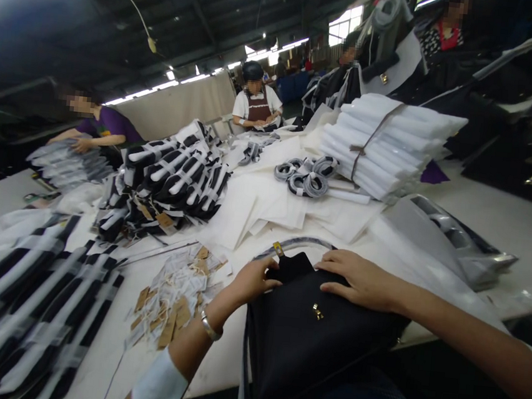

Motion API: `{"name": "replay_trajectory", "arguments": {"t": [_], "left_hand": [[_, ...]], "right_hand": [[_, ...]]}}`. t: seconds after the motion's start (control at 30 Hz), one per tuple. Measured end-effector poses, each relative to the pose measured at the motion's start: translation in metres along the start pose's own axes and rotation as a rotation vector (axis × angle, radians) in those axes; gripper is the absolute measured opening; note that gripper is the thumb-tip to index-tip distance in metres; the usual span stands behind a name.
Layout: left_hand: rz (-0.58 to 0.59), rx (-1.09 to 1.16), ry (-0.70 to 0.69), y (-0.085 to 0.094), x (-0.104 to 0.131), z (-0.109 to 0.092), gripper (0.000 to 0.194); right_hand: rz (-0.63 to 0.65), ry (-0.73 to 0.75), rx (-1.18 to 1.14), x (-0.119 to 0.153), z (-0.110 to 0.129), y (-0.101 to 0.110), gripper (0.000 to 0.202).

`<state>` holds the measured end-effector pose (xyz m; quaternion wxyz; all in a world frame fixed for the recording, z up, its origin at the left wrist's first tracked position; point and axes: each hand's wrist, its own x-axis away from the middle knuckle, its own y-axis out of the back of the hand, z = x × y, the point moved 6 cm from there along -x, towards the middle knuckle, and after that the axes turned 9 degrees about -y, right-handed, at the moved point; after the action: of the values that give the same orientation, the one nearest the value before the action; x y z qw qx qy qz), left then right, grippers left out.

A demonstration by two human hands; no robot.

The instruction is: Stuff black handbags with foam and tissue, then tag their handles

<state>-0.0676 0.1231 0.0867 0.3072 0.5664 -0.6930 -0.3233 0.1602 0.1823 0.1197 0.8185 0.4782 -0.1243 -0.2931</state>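
Observation:
A black handbag [322, 343] leans at the table's near edge, against my lap, its front facing up with a small gold clasp. A strap tab [294, 266] with a gold metal end sticks up at its top. My left hand [252, 280] pinches the bag's upper left edge beside this tab, thumb toward the front. Across the upper right edge lies my right hand [364, 279], its fingers curled over the rim and its thumb on the front. A wrapped grey handle [309, 242] arches behind the bag's top. The inside of the bag is hidden.
Paper tags with strings [172, 316] lie left of the bag. Wrapped black straps [25, 302] and another strap pile [174, 175] fill the left. Coiled handles [308, 177], white sheets [270, 206] and a tied white bundle [379, 147] lie beyond. Several people work around the table.

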Motion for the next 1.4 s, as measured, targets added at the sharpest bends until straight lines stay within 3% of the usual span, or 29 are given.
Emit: {"name": "replay_trajectory", "arguments": {"t": [0.1,0.2,0.3,0.37,0.4,0.5,0.57,0.67,0.8,0.9,1.13,1.27,1.4], "left_hand": [[-0.062,-0.067,-0.007,0.000,-0.008,-0.005,0.039],[-0.147,-0.089,-0.032,0.010,-0.003,-0.028,0.037],[-0.199,-0.056,-0.082,0.021,0.028,-0.067,0.031],[-0.149,0.011,-0.151,0.015,0.058,-0.094,0.035],[-0.103,0.019,-0.192,0.006,0.072,-0.106,0.044],[-0.011,-0.135,-0.338,-0.029,0.105,-0.129,0.111],[0.023,-0.314,-0.354,-0.053,0.112,-0.128,0.121],[0.029,-0.511,-0.297,-0.071,0.107,-0.114,0.104],[0.014,-0.585,-0.306,-0.062,0.094,-0.097,0.075],[0.004,-0.630,-0.334,-0.056,0.088,-0.083,0.067],[-0.014,-0.621,-0.374,-0.081,0.092,-0.063,0.064],[-0.032,-0.527,-0.323,-0.088,0.093,-0.071,0.068],[-0.125,-0.502,-0.294,-0.095,0.091,-0.075,0.071]], "right_hand": [[-0.025,-0.021,0.066,0.002,-0.004,-0.003,0.041],[-0.086,-0.055,0.041,0.009,-0.008,0.004,0.036],[-0.142,-0.009,-0.040,0.030,0.000,0.022,0.037],[-0.075,0.097,-0.047,0.048,0.013,0.027,0.047],[-0.018,0.160,-0.036,0.056,0.020,0.027,0.056],[0.099,0.282,0.006,0.073,0.032,0.020,0.081],[0.115,0.299,0.047,0.074,0.032,0.012,0.087],[0.114,0.317,0.145,0.067,0.026,-0.001,0.089],[0.088,0.318,0.260,0.054,0.019,-0.011,0.090],[0.048,0.319,0.302,0.046,0.010,-0.024,0.088],[0.039,0.322,0.201,0.054,-0.016,-0.065,0.073],[0.098,0.283,0.074,0.059,-0.014,-0.062,0.068],[0.024,0.206,0.046,0.044,-0.002,-0.051,0.036]]}}
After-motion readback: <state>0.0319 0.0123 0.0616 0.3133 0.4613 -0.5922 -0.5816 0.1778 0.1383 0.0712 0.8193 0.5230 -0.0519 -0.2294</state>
